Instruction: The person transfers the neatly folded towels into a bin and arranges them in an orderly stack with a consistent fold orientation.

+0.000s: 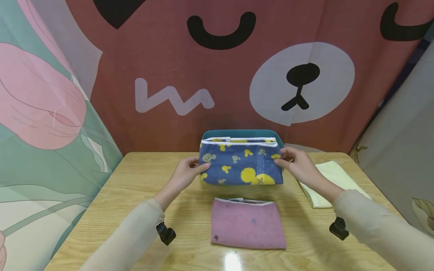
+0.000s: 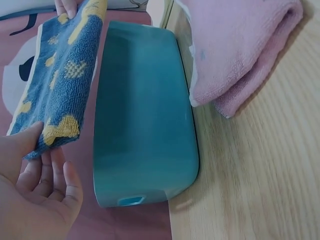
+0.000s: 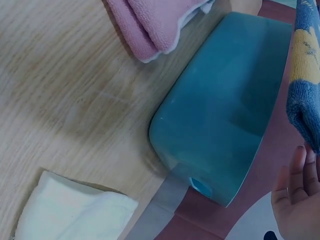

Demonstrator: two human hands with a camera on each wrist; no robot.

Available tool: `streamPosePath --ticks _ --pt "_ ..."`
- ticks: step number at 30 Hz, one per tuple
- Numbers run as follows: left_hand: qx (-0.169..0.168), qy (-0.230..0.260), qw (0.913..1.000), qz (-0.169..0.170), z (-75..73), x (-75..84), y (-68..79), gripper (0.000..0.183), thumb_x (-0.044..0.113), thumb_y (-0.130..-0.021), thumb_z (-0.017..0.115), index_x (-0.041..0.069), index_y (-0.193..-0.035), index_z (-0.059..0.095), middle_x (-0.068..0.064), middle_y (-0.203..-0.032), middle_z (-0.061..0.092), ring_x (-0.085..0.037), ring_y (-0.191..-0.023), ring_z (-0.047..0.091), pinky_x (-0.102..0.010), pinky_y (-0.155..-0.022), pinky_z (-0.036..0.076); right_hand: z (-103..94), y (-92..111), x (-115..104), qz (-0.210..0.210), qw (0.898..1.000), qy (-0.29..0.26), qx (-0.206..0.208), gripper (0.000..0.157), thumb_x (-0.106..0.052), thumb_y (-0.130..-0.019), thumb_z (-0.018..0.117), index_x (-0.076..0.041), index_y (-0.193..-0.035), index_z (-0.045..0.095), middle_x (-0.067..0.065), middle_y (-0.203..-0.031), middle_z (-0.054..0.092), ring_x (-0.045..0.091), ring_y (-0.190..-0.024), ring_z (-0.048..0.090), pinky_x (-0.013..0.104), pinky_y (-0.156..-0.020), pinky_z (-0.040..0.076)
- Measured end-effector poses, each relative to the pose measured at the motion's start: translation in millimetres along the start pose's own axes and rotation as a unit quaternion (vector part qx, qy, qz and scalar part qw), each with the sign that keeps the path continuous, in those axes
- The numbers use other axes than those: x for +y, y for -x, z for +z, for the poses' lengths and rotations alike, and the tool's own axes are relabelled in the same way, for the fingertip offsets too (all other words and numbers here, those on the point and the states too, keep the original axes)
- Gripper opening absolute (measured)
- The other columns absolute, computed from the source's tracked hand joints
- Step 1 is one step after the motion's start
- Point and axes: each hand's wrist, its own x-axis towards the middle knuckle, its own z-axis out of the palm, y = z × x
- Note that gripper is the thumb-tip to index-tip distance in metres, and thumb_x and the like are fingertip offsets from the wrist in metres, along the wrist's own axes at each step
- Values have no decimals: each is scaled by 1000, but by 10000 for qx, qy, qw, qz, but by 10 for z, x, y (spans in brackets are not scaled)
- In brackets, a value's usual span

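Note:
A folded blue towel [image 1: 234,162] with yellow mouse-head shapes and a white edge hangs level between both hands. My left hand [image 1: 188,171] pinches its left end, thumb on the front and fingers behind. The right hand [image 1: 298,163] grips the other end the same way. Behind and below the towel stands a teal bin [image 1: 242,133]; in the left wrist view its side wall [image 2: 145,110] shows, with the towel held above its rim. A folded pink towel [image 1: 247,226] lies on the table in front of the bin.
A folded pale yellow towel [image 1: 339,180] lies at the right of the wooden table [image 1: 135,184], partly under the right forearm. A curtain with a bear face [image 1: 217,75] hangs right behind the bin. Printed cloth [image 1: 40,94] hangs along the left side.

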Motion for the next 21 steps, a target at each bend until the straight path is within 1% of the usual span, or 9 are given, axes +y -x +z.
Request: streamPosePath --ticks 3,5,7,11,17,19,21 --pt "38 67 9999 -107 7 0 -30 33 26 -93 72 6 -119 69 -7 -104 70 -20 -92 65 -43 -85 50 12 -58 8 -56 10000 -5 38 18 -19 -96 67 -2 -100 62 11 -99 68 24 -87 59 36 -67 46" --pt "70 89 9998 -153 15 2 -51 35 27 -93 72 7 -121 68 -7 -107 70 -21 -96 66 -45 -87 50 14 -100 11 -72 10000 -6 56 18 -19 -96 66 -2 -101 61 12 -100 68 25 -89 59 36 -67 47" --pt "137 106 9998 -122 23 5 -77 36 27 -93 72 7 -123 67 -8 -109 69 -23 -98 65 -46 -88 50 16 -145 5 -84 9999 -22 99 20 -19 -97 65 -1 -105 61 13 -102 69 26 -90 59 36 -68 48" --pt "300 174 9994 -31 37 16 -126 33 25 -93 72 6 -120 67 -10 -108 66 -24 -97 64 -44 -86 50 20 -239 -4 -138 9996 41 252 21 -18 -97 65 0 -107 60 15 -100 69 28 -90 60 37 -67 48" --pt "486 461 9977 45 46 57 -216 30 20 -92 73 4 -117 69 -11 -105 66 -23 -92 65 -37 -81 52 26 -350 19 -140 9991 142 376 20 -17 -96 66 -1 -106 60 14 -96 67 27 -85 61 38 -68 48" --pt "506 506 9974 74 45 74 -254 29 20 -92 73 4 -116 69 -10 -104 66 -22 -92 66 -38 -80 52 25 -376 27 -121 9989 190 420 21 -17 -96 66 -1 -107 61 15 -97 68 27 -86 61 38 -69 48" --pt "529 555 9970 119 41 90 -294 28 19 -92 73 4 -115 70 -9 -102 65 -22 -91 64 -40 -81 52 22 -401 31 -103 9987 238 449 22 -18 -96 66 0 -108 61 15 -98 68 28 -87 61 39 -70 48"
